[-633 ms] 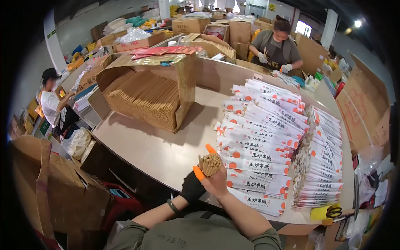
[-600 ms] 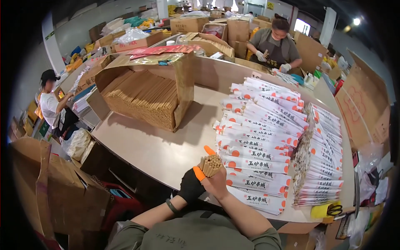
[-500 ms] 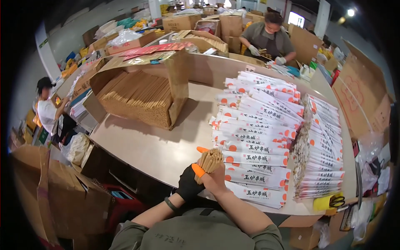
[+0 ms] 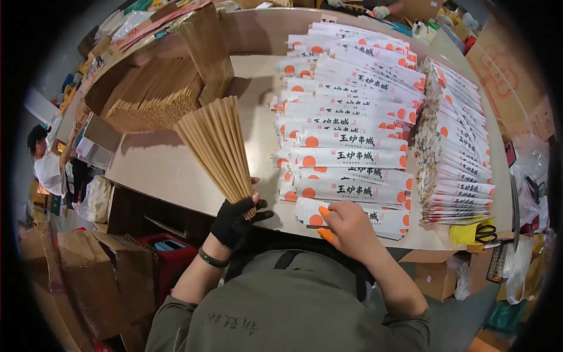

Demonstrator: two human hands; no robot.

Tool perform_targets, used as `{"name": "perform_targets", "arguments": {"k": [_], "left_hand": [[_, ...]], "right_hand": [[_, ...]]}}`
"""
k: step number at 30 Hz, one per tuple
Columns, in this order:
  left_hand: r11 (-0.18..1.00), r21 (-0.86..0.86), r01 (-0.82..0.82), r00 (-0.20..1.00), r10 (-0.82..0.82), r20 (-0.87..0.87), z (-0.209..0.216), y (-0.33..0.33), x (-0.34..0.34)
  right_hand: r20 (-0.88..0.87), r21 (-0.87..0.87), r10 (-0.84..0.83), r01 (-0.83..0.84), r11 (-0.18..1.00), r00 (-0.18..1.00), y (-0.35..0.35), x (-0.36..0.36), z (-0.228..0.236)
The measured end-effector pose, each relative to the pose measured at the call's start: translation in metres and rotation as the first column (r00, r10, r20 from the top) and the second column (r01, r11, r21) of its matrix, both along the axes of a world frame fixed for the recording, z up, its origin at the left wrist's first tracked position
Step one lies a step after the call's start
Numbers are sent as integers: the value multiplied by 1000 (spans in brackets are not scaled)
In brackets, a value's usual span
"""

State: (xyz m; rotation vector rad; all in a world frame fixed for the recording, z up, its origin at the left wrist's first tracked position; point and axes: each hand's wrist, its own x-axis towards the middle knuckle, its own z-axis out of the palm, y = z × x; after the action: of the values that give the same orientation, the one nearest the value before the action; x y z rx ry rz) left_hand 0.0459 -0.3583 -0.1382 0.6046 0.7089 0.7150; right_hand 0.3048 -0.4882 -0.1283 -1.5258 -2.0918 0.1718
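Observation:
My left hand (image 4: 233, 223), in a black glove with bare fingertips, grips a bundle of wooden chopsticks (image 4: 220, 152) near its lower end. The sticks fan out upward and lean left over the table. My right hand (image 4: 352, 229) wears orange finger cots on its thumb and a finger. Those two tips are apart, at the left part of the nearest white paper chopstick sleeve (image 4: 387, 218). Beyond it, many printed sleeves with orange dots lie in an overlapping pile (image 4: 352, 126). Left of the pile, an open carton (image 4: 205, 50) holds more chopsticks (image 4: 153, 94).
A second stack of sleeves (image 4: 457, 146) stands to the right. Black-handled scissors (image 4: 485, 233) lie with a yellow item (image 4: 466, 233) at the table's right front corner. Cartons (image 4: 94, 276) crowd the lower left. Another person's gloved hand (image 4: 381, 12) shows across the table; someone else stands far left.
My hands have separated: the left has moved left with the chopsticks, now fanned and upright, while the right has let go and moved right to the sleeves. The view has tipped downward.

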Motion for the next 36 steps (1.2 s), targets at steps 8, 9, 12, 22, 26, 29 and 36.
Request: {"name": "perform_targets", "arguments": {"k": [8,9,12,22,26,29,36], "left_hand": [[982,181,49,941,15,-338,-1,-12,18],[965,251,73,918,34,-396,-2,-10,17],[879,477,29,893,191,-407,-10,-1,13],[784,611,113,656,402,-638,-23,11,-9],[630,735,249,593,501,-630,-14,11,-22],[584,741,331,555,515,-653,-6,11,-31],[491,742,457,544,505,-670,15,14,-35]], "right_hand": [[215,146,-38,6,989,976,-15,-9,-29],[219,146,-40,8,989,975,-16,-7,-30],[83,190,-65,49,981,994,-17,-3,-35],[-358,-64,-248,241,968,900,2,6,-30],[-678,-408,-478,255,877,559,13,16,2],[-742,-465,-495,184,866,453,16,19,20],[-667,-375,-428,222,900,610,10,22,16]]}}
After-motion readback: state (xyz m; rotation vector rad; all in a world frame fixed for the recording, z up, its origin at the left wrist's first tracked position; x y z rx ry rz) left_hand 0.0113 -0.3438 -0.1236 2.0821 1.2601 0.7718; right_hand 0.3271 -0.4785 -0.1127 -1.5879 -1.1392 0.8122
